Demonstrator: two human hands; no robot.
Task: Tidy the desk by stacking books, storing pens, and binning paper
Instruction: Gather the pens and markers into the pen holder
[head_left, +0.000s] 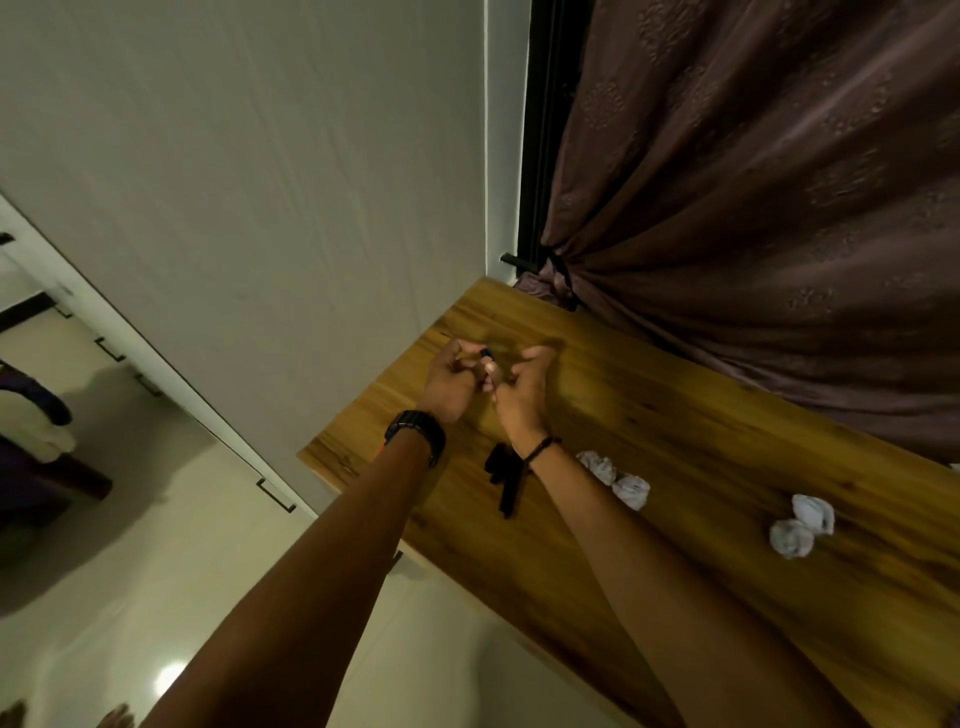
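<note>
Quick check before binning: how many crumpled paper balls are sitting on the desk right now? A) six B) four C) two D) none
B: four crumpled paper balls show on the wooden desk, one pair close together near its middle and a second pair farther to the right.

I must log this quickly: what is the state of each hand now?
Left hand: holds a small dark pen.
Right hand: fingers curled beside the pen; whether it grips cannot be told.
</note>
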